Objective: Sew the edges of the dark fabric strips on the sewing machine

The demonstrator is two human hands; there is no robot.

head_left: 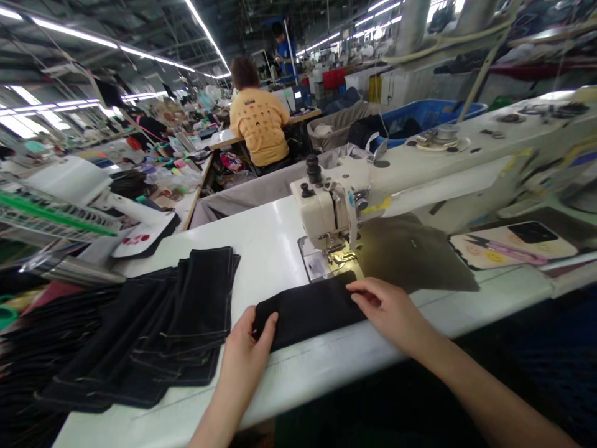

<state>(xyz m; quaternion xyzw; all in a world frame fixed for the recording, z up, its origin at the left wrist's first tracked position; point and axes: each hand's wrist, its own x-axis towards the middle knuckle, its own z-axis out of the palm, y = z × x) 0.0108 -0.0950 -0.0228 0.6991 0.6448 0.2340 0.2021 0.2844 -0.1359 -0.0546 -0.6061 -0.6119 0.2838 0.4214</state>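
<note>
A folded strip of black denim [308, 311] lay flat on the white sewing table [261, 242], right between the person's two hands. The left hand [247, 348] was at the strip's left end, with its fingers open and resting on the cloth, not pinching it. The right hand [392, 311] was at the other end, with its fingers [368, 287] lying across the top and bent a little. From where I stood, I could not quite tell if that hand had a real hold, because the thumb was hard to see.

Just past the strip, beyond the hands, stood a cream sewing machine [326, 211], and the strip's far edge was close to its needle area. Past the right hand lay a dark olive cloth [410, 255]. Left of the left hand sat a big pile of black denim pieces [153, 330] with pale stitching. Far ahead, past the machine, a co-worker in a yellow shirt [259, 127] sat at another table, near a blue bin [429, 118].
</note>
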